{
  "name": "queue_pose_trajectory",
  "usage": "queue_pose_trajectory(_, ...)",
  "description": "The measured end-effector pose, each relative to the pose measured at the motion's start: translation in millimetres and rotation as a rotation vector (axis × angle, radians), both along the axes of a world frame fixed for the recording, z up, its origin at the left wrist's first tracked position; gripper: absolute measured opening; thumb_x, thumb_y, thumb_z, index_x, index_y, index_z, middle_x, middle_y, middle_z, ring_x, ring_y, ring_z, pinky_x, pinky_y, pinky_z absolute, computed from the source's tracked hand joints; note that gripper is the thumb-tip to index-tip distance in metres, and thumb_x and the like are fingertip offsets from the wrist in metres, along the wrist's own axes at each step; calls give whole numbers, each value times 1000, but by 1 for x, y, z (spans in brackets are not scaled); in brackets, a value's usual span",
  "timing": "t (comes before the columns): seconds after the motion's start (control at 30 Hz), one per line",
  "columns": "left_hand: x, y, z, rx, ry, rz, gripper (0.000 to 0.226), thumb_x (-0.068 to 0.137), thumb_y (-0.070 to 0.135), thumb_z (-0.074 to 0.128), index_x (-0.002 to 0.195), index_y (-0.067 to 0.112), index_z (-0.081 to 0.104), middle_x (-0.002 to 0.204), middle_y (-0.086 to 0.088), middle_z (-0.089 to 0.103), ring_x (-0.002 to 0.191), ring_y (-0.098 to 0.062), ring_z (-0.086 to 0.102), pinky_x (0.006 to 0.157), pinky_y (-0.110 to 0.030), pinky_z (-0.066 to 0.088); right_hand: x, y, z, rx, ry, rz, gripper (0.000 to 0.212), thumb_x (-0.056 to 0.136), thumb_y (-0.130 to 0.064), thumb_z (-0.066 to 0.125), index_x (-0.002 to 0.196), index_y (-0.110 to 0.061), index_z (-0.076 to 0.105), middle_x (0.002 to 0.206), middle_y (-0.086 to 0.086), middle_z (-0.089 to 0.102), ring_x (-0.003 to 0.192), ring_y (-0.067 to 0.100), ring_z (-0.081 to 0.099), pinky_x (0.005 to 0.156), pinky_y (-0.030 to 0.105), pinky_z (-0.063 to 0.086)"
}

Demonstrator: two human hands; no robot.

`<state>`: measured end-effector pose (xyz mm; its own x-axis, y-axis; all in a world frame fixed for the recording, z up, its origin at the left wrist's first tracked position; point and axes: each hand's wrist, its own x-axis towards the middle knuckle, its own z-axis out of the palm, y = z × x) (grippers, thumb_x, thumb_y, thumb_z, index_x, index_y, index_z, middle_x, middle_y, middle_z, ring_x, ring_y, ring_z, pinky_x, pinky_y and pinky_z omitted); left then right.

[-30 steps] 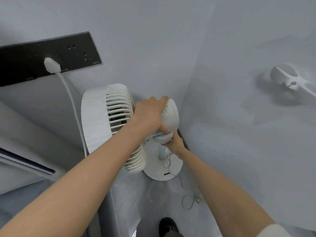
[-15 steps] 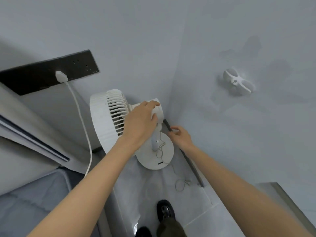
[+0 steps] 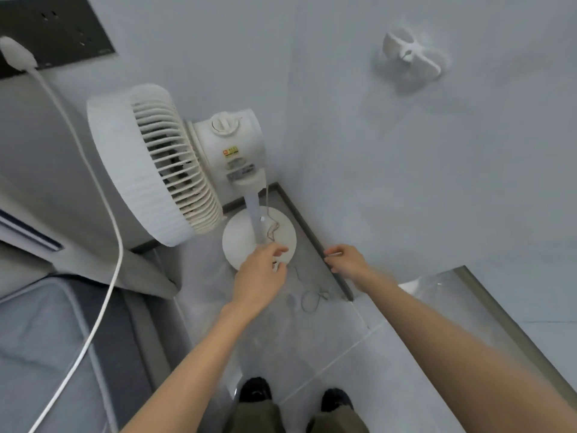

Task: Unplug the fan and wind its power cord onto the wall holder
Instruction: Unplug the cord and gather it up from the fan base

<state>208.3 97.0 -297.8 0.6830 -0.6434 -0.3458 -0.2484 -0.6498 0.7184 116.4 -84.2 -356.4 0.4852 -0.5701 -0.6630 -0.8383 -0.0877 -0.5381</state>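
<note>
Head view. Fan [image 3: 150, 170] upright in the room corner, at 11 o'clock from the hands. Long axis along the pole, base [image 3: 237, 242] at 6 and motor housing [image 3: 231, 142] at 12. Grille head turned toward 9 o'clock, away from the holder [image 3: 409, 57] up at 1 o'clock on the right wall. White cord [image 3: 103, 220] from plug [image 3: 15, 56] in the black socket strip [image 3: 62, 29] at 10 o'clock, curving down to 7. Thin wire [image 3: 267, 198] from the neck, over the base, to a loop on the floor.

Since half a second ago: left hand [image 3: 260, 270] off the motor housing and down at the base rim, fingers loosely curled, any hold on the wire lost in blur. Right hand [image 3: 346, 260] beside the baseboard [image 3: 307, 226], fingers curled, contents unclear.

Ribbed plastic shroud, slatted grille, flat round base, cross-shaped holder, glossy tiles [image 3: 312, 354].
</note>
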Motion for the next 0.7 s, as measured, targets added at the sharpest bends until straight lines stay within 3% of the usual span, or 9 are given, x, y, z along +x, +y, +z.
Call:
queue_pose_trajectory(0.1, -5, -11, -49, 43, 5, 27, 34, 90, 16, 52, 122, 23, 58, 123, 3, 61, 97, -17, 63, 88, -31, 50, -19, -10, -50, 0, 51, -1, 27, 90, -7, 55, 114, -10, 68, 127, 15, 64, 120, 30, 59, 103, 37, 46)
queue_pose_trajectory(0.17, -13, -22, -89, 59, 12, 40, 33, 90, 17, 51, 122, 24, 58, 124, 4, 61, 98, -17, 63, 85, -28, 46, -30, -15, -90, -3, 79, 28, 25, 89, -5, 56, 111, -8, 68, 124, 17, 65, 118, 31, 59, 105, 41, 45)
queue_pose_trajectory(0.27, -14, -38, -136, 63, 25, 64, 33, 90, 18, 51, 122, 23, 58, 124, 4, 62, 101, -18, 62, 85, -28, 45, -38, -23, -140, -37, 107, 99, 30, 92, -6, 55, 120, -3, 65, 129, 15, 62, 122, 29, 57, 107, 34, 42)
queue_pose_trajectory(0.43, -11, -65, -215, 116, -3, 7, 34, 88, 22, 52, 122, 25, 58, 125, 4, 61, 112, -19, 57, 94, -31, 45, -47, -33, -239, -88, 177, 306, 36, 91, -7, 49, 123, -11, 64, 131, 8, 62, 123, 23, 56, 101, 25, 41)
queue_pose_trajectory(0.7, 15, -106, -283, 107, -200, -66, 31, 88, 20, 48, 115, 24, 63, 121, 4, 64, 113, -20, 58, 94, -33, 47, -44, -30, -372, -188, 275, 637, 43, 95, -7, 44, 137, -16, 48, 145, 8, 46, 133, 24, 44, 107, 32, 37)
